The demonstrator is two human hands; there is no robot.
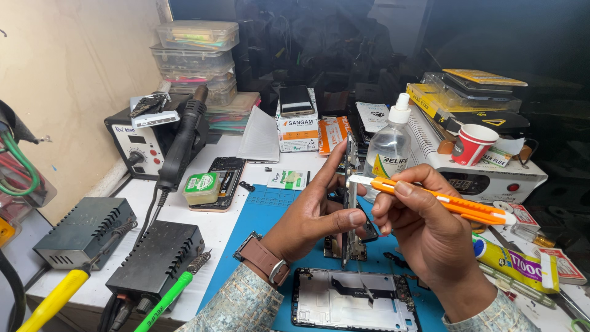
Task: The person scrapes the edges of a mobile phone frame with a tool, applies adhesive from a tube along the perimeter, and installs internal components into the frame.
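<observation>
My left hand holds a dark phone part upright on its edge above the blue work mat. My right hand grips an orange utility knife, and its blade tip touches the upper edge of the phone part. Below both hands an opened phone frame lies flat on the mat. A brown-strapped watch sits on my left wrist.
A clear liquid bottle stands behind the hands. A hot-air station with its handle, a dismantled phone, stacked plastic boxes, two soldering irons at lower left, a red paper cup, a glue tube.
</observation>
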